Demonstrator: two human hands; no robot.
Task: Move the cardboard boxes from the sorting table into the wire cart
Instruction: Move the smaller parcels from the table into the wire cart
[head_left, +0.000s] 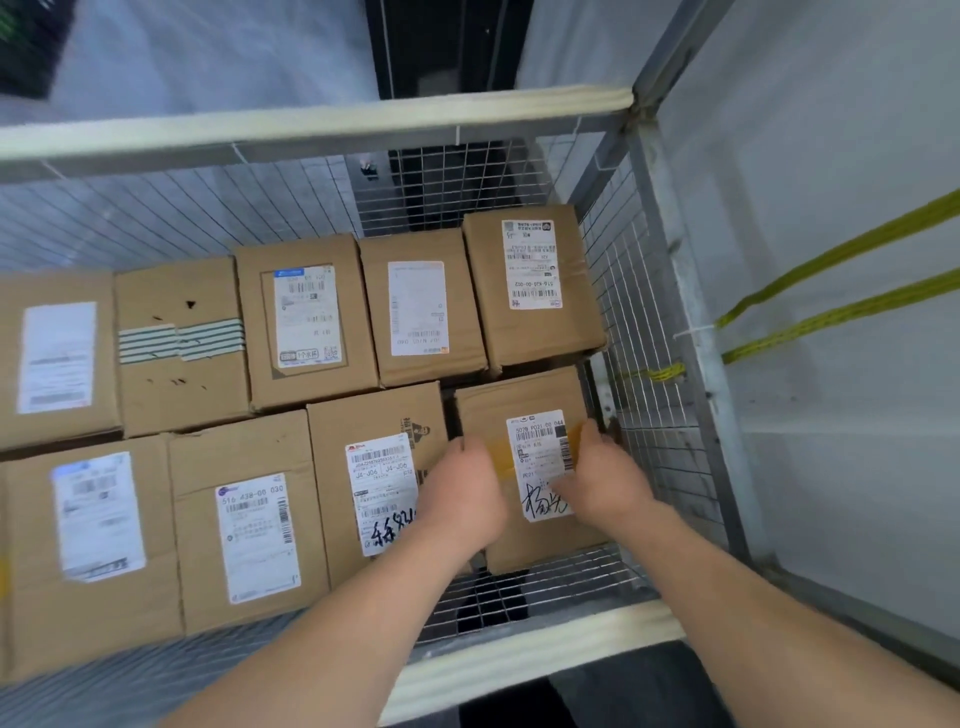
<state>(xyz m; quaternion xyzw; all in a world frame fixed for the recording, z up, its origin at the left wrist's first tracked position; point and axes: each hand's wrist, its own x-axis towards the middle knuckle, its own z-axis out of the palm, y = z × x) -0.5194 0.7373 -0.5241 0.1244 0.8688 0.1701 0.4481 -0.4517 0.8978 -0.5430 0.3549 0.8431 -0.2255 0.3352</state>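
The box (498, 410) sits in the lower right of the frame, in the front right corner of the cart (639, 291), its top face up and its white label (540, 457) showing printed codes and black handwriting. The person holds it from both sides. The left hand (462, 493) grips the box's left edge, fingers curled down into the narrow gap beside the neighbour box (374, 415). The right hand (605, 478) grips the right edge next to the wire wall, with the thumb lying on the label. Both forearms reach in from the bottom of the frame over the near rail (545, 644), which is wrapped in pale padding. A strip of mesh floor (545, 577) shows between that rail and the box. Whether the box rests fully on the floor cannot be told. Three more labelled boxes fill the front row to the left, and five stand in the back row across the middle of the frame, the back-right box (571, 312) just behind the held one. The far rail (311, 124) crosses the upper frame. At right, outside the cart, two yellow straps (831, 318) run up towards the edge.
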